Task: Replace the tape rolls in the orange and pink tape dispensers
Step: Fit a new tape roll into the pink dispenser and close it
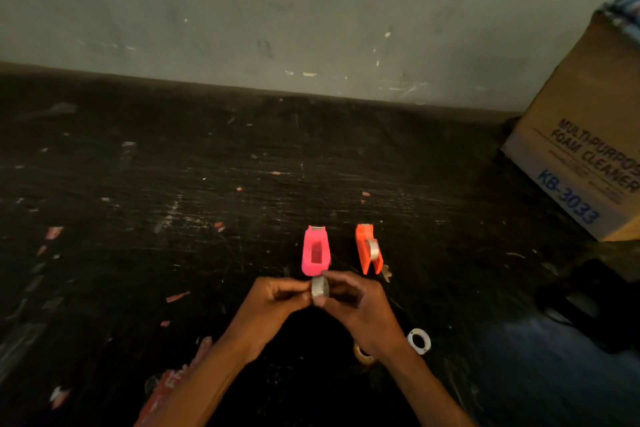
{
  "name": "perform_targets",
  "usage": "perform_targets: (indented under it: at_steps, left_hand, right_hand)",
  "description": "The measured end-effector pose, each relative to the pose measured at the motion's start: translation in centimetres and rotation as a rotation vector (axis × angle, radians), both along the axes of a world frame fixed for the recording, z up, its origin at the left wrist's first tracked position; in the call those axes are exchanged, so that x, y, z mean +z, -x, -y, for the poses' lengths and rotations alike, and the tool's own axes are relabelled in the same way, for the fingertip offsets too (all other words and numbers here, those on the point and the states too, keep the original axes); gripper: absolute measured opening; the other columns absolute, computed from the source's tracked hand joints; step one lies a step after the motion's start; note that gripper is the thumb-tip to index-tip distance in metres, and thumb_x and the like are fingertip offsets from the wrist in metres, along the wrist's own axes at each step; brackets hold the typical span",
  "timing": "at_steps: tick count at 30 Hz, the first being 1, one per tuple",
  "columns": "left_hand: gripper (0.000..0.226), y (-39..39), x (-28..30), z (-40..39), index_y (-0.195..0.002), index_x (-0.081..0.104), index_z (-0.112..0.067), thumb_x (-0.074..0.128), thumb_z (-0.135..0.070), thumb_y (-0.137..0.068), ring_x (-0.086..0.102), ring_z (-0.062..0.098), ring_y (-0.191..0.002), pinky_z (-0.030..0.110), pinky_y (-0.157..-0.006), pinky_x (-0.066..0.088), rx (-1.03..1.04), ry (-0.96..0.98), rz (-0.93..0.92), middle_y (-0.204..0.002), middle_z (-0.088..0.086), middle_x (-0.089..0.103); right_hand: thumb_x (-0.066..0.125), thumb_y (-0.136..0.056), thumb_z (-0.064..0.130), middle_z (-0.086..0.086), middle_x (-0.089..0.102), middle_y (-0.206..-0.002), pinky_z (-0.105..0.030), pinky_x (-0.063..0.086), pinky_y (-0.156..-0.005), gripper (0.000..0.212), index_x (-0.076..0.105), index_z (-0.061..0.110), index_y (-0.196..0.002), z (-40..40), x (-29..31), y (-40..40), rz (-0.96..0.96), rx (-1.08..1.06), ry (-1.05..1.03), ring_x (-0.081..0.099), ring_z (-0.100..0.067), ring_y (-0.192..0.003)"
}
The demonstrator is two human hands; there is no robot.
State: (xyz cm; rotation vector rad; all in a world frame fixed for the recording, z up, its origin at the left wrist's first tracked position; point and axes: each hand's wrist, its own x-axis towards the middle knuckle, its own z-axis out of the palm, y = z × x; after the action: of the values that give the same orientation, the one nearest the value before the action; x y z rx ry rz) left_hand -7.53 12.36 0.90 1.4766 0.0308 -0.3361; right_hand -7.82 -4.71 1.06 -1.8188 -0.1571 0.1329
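Note:
A pink tape dispenser [315, 251] lies on the dark table with its roll cavity showing nothing inside. To its right the orange tape dispenser [368, 249] stands with a clear roll seated in it. Just below the pink one, a clear tape roll [320, 289] is held between both hands. My left hand [277, 302] pinches its left side. My right hand [360, 302] grips it from the right and underneath. A white bare core [419, 340] lies to the right of my right wrist, and a brownish ring [363, 354] lies partly hidden under that wrist.
A cardboard box [588, 156] printed "foam cleaner" stands at the right against the grey wall [311, 10]. The scratched black tabletop [173, 201] carries bits of red and white scrap. A dark object [585, 302] sits at the right near the box.

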Motion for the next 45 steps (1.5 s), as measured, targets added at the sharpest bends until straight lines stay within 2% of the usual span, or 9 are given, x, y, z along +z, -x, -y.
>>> perform_targets:
  at_steps: [5, 10, 14, 17, 20, 25, 33, 39, 45]
  left_hand:
    - [0.038, -4.8, -2.1, 0.6, -0.100, 0.070, -0.024, 0.062, 0.007, -0.079, 0.066, 0.012, -0.102, 0.028, -0.095, 0.051, 0.049, -0.179, 0.050, -0.104, 0.001, 0.073]
    - [0.061, -8.9, -4.8, 1.4, -0.116, 0.058, -0.038, 0.082, -0.017, -0.063, 0.062, 0.005, -0.104, 0.024, -0.092, 0.049, 0.009, -0.347, 0.027, -0.117, -0.004, 0.067]
    - [0.050, -9.9, -6.1, 2.2, -0.108, 0.062, -0.038, 0.082, -0.025, -0.064, 0.065, 0.001, -0.097, 0.032, -0.093, 0.052, -0.032, -0.434, 0.044, -0.108, -0.008, 0.069]
    - [0.041, -10.2, -6.3, 2.7, -0.106, 0.064, -0.033, 0.078, -0.020, -0.070, 0.065, -0.003, -0.090, 0.020, -0.086, 0.052, -0.017, -0.465, 0.086, -0.100, -0.011, 0.069]
    - [0.040, -10.2, -6.6, 2.8, -0.106, 0.065, -0.032, 0.078, -0.021, -0.070, 0.065, -0.004, -0.091, 0.020, -0.084, 0.053, -0.009, -0.466, 0.108, -0.102, -0.010, 0.069]
    - [0.041, -10.0, -6.7, 2.8, -0.105, 0.064, -0.038, 0.078, -0.019, -0.071, 0.064, -0.006, -0.092, 0.009, -0.077, 0.050, 0.022, -0.444, 0.136, -0.103, -0.011, 0.069]
    - [0.042, -10.0, -6.6, 3.0, -0.105, 0.064, -0.035, 0.080, -0.021, -0.069, 0.064, -0.003, -0.096, 0.023, -0.089, 0.052, 0.041, -0.404, 0.118, -0.104, -0.011, 0.069]
    - [0.057, -9.8, -6.1, 3.2, -0.101, 0.045, -0.064, 0.076, -0.029, -0.069, 0.057, 0.001, -0.108, 0.027, -0.093, 0.048, 0.051, -0.458, 0.196, -0.119, -0.017, 0.056]
    - [0.059, -9.7, -6.8, 3.3, -0.119, 0.042, -0.049, 0.073, -0.028, -0.073, 0.046, -0.003, -0.116, 0.022, -0.099, 0.041, 0.037, -0.569, 0.304, -0.126, -0.014, 0.050]
  right_hand:
    - [0.077, -0.075, 0.004, 0.001, 0.070, -0.103, -0.020, 0.055, -0.084, 0.032, 0.066, 0.009, -0.104, 1.0, -1.4, -5.3, -0.024, -0.058, 0.038, 0.069, -0.004, -0.093]
    - [0.073, -0.078, 0.007, 0.004, 0.071, -0.101, -0.022, 0.052, -0.086, 0.029, 0.067, 0.019, -0.103, 0.9, -2.7, -10.9, -0.018, -0.001, 0.169, 0.067, -0.004, -0.095]
    - [0.071, -0.081, 0.019, 0.008, 0.070, -0.109, -0.020, 0.047, -0.091, 0.030, 0.066, 0.027, -0.109, 0.5, -3.6, -13.1, -0.039, 0.071, 0.309, 0.061, -0.002, -0.104]
    - [0.070, -0.081, 0.025, 0.011, 0.068, -0.112, -0.020, 0.045, -0.090, 0.028, 0.066, 0.030, -0.109, 0.5, -3.8, -14.1, -0.054, 0.097, 0.354, 0.059, -0.001, -0.106]
    - [0.069, -0.082, 0.025, 0.012, 0.067, -0.113, -0.016, 0.043, -0.087, 0.028, 0.065, 0.030, -0.109, 0.6, -3.7, -14.5, -0.049, 0.144, 0.408, 0.057, 0.000, -0.106]
    - [0.072, -0.080, 0.026, 0.008, 0.068, -0.111, -0.031, 0.049, -0.095, 0.031, 0.064, 0.032, -0.109, 1.5, -4.3, -14.8, -0.041, 0.164, 0.489, 0.060, -0.004, -0.104]
    - [0.073, -0.078, 0.022, 0.004, 0.063, -0.113, -0.033, 0.045, -0.095, 0.031, 0.066, 0.029, -0.108, 1.0, -4.6, -14.8, 0.060, 0.179, 0.685, 0.053, -0.014, -0.107]
    - [0.065, -0.084, 0.027, 0.005, 0.067, -0.108, -0.032, 0.045, -0.091, 0.025, 0.065, 0.031, -0.109, 1.1, -4.5, -14.6, 0.120, 0.178, 0.700, 0.055, -0.014, -0.101]
    - [0.061, -0.087, 0.026, 0.005, 0.071, -0.098, -0.036, 0.047, -0.089, 0.015, 0.069, 0.028, -0.099, 1.2, -4.5, -14.8, 0.177, 0.164, 0.690, 0.058, -0.014, -0.095]
